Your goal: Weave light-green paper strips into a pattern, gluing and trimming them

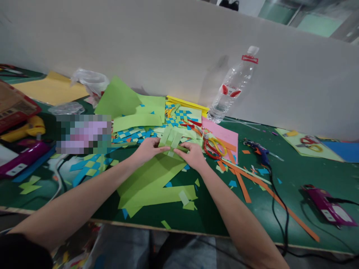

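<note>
In the head view, a small green paper (169, 136), crossed by lighter green strips, is held over the middle of the green table (213, 216). Its near left edge is gripped by the left hand (150, 149), between the thumb and the fingers. Its near right edge is gripped in the same manner by the right hand (193, 155). The two thumbs are placed close to each other.

On the near side of the small green paper, a large green sheet (151, 172) is laid on the table and is partly covered by the hands. Behind the small paper, woven blue and green pieces (181, 116) are spread. To its left, loose woven strips (92, 164) are seen, and beyond these a patch is blurred, so its content cannot be told.

Just to the right of the small paper, scissors with red and yellow handles (211, 153) are placed, partly over a pink sheet (224, 132). Behind them, a clear bottle (234, 87) is found near the wall (157, 45). Farther to the right, orange strips (243, 186), a glue gun (259, 152) and a purple socket strip (327, 203) are seen.
</note>
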Demonstrator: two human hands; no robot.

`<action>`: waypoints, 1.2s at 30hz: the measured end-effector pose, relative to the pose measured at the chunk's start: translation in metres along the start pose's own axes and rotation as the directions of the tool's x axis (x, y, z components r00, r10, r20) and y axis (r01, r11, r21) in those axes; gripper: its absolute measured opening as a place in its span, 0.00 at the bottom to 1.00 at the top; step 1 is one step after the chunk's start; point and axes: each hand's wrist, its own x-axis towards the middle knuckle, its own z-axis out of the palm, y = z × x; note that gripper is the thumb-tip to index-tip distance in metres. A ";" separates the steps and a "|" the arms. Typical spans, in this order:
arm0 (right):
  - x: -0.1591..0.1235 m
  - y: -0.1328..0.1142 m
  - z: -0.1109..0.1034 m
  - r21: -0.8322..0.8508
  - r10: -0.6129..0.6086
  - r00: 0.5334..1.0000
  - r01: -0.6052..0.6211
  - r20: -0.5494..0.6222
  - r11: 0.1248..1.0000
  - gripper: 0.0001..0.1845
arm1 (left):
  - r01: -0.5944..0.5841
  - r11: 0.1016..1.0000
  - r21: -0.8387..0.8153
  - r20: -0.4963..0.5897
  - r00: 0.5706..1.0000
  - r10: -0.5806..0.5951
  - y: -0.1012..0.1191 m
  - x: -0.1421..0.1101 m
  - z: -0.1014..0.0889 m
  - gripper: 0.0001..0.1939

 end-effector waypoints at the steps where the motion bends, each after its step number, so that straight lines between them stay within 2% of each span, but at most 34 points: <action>1: 0.000 0.000 0.000 -0.007 0.002 1.000 -0.002 0.012 1.000 0.12 | 0.005 1.000 0.001 -0.002 1.000 -0.005 0.000 0.000 0.000 0.23; 3: -0.001 0.000 0.001 0.011 0.014 0.999 -0.014 0.032 1.000 0.12 | 0.009 1.000 0.000 -0.007 1.000 -0.009 0.000 0.000 0.000 0.22; 9: -0.001 0.000 0.004 0.225 0.052 0.999 -0.053 0.011 0.973 0.16 | -0.026 0.994 0.103 0.026 0.999 0.024 -0.003 0.001 0.000 0.20; 15: 0.000 0.000 0.003 0.233 0.089 0.996 -0.090 0.016 0.968 0.12 | -0.038 0.998 0.040 0.025 0.999 0.037 0.005 -0.003 0.002 0.23; 21: 0.001 0.003 0.003 0.247 0.135 0.990 -0.119 -0.051 0.962 0.13 | -0.080 0.996 -0.035 -0.063 0.995 0.077 0.005 -0.004 0.002 0.32; 25: 0.002 0.006 0.004 0.269 0.151 0.986 -0.128 -0.066 0.954 0.16 | -0.112 0.990 -0.090 -0.097 0.990 0.103 -0.002 -0.001 0.002 0.29; 36: -0.001 -0.004 0.003 0.372 0.263 0.965 -0.243 -0.002 0.896 0.17 | -0.048 0.993 -0.106 -0.170 0.985 0.030 -0.001 -0.001 0.002 0.27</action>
